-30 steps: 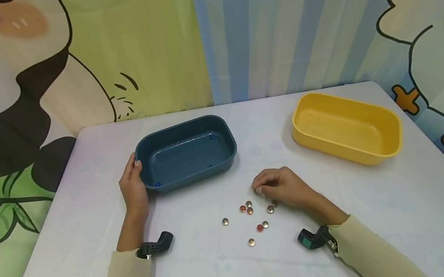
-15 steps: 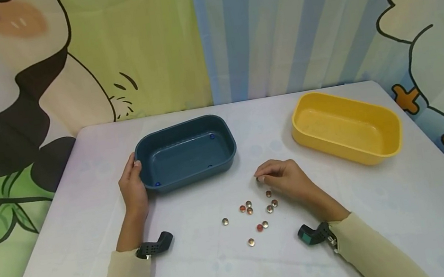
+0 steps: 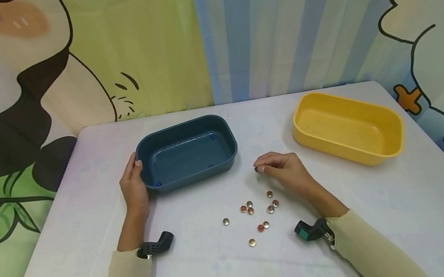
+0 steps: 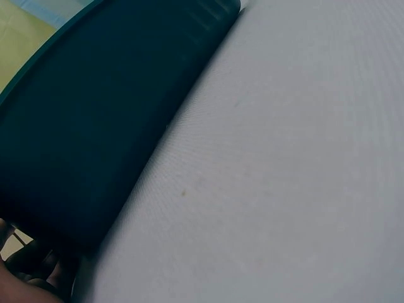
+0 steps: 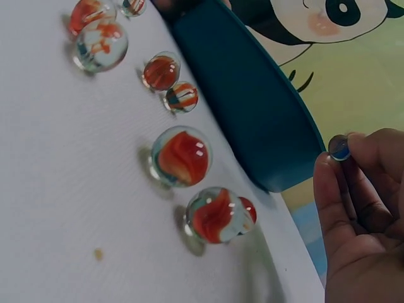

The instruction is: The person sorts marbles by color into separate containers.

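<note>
My left hand (image 3: 134,190) grips the left end of a dark blue plastic tub (image 3: 186,156), thumb at the rim. In the left wrist view the tub's outer wall (image 4: 95,120) fills the upper left, with only part of the hand showing. My right hand (image 3: 289,171) pinches a small glass marble (image 5: 339,148) with blue in it between thumb and fingertips, above the cloth and right of the tub. Several clear marbles with orange-red swirls (image 5: 183,156) lie loose on the white cloth below that hand. A few blue marbles (image 3: 213,136) sit inside the tub.
A yellow tub (image 3: 347,129) stands at the back right of the white-covered table (image 3: 208,274). Behind the table hangs a cartoon-printed curtain (image 3: 140,50). Each wrist wears a black camera mount (image 3: 156,245).
My right hand has lifted away from the loose marbles toward the back of the table, a marble in its fingertips, uncovering marbles beneath it. The left hand and both tubs stay put.
</note>
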